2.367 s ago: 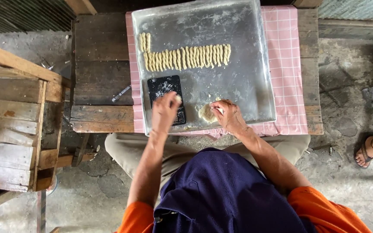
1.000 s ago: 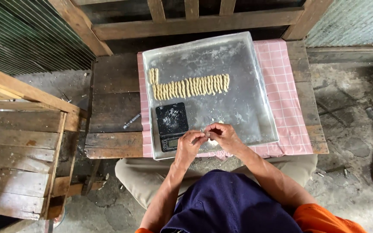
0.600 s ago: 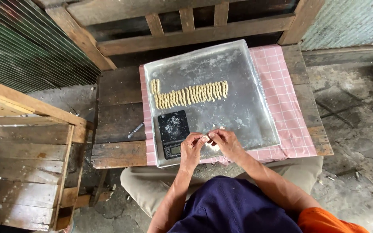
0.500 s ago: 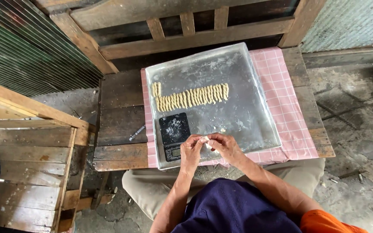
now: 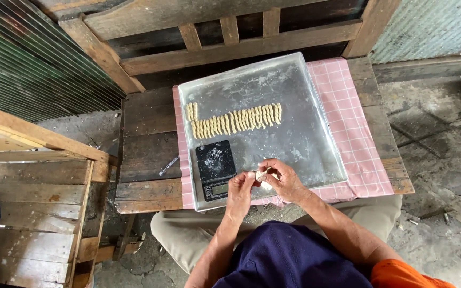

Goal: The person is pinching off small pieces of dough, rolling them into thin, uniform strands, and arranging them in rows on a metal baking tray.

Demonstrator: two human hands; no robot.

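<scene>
Over the near edge of a large metal tray [image 5: 305, 133], my left hand [image 5: 239, 192] and my right hand [image 5: 283, 180] meet, pinching a small pale piece of dough [image 5: 259, 175] between their fingertips. A small black digital scale [image 5: 215, 168], dusted with flour, lies on the tray just left of my hands. A row of several twisted dough sticks [image 5: 234, 120] lies across the tray's far half.
The tray rests on a pink checked cloth [image 5: 356, 138] spread over a dark wooden table [image 5: 145, 154]. A wooden rail stands behind the table. A wooden crate [image 5: 33, 213] is at the left. Concrete floor lies to the right.
My left hand left the scale and joined my right hand on the dough piece, which was lifted off the tray. The view shifted, showing more of the rail behind.
</scene>
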